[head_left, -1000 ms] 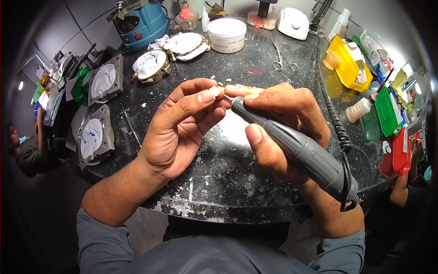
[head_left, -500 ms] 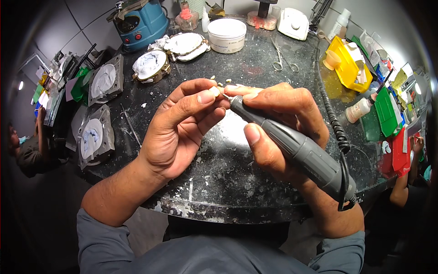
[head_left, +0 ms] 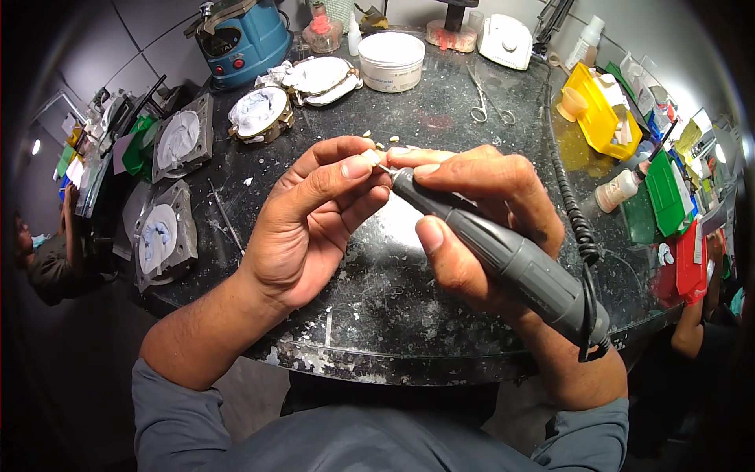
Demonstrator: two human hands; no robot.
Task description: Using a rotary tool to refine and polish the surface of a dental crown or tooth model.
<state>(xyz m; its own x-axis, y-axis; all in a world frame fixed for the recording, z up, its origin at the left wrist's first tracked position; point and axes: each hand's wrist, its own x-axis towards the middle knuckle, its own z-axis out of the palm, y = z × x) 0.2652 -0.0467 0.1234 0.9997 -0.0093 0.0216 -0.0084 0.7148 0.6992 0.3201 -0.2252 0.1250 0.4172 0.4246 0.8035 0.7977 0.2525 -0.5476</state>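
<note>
Between thumb and forefinger, my left hand (head_left: 295, 208) pinches a small cream-white denture tooth (head_left: 371, 157), mostly covered by the fingertips. My right hand (head_left: 503, 181) is wrapped round a dark grey rotary handpiece (head_left: 515, 263), held slantwise. Its thin metal bur (head_left: 385, 167) points at the tooth; whether it touches cannot be made out. The fingertips of both hands come close together there. Just beyond them, several small yellowish teeth (head_left: 380, 145) lie on the black worktable (head_left: 377, 315).
Plaster-filled metal flasks (head_left: 259, 110) stand at left, beside a thin metal tool (head_left: 226, 216). Farther back are a blue machine (head_left: 244, 47), a white tub (head_left: 391, 63) and scissors (head_left: 487, 98). The handpiece's coiled cord (head_left: 568, 189) runs along the right, near a yellow bin (head_left: 602, 118).
The handpiece and my right hand have shifted slightly to the left, with the tip nearer the tooth. My left hand stays almost still.
</note>
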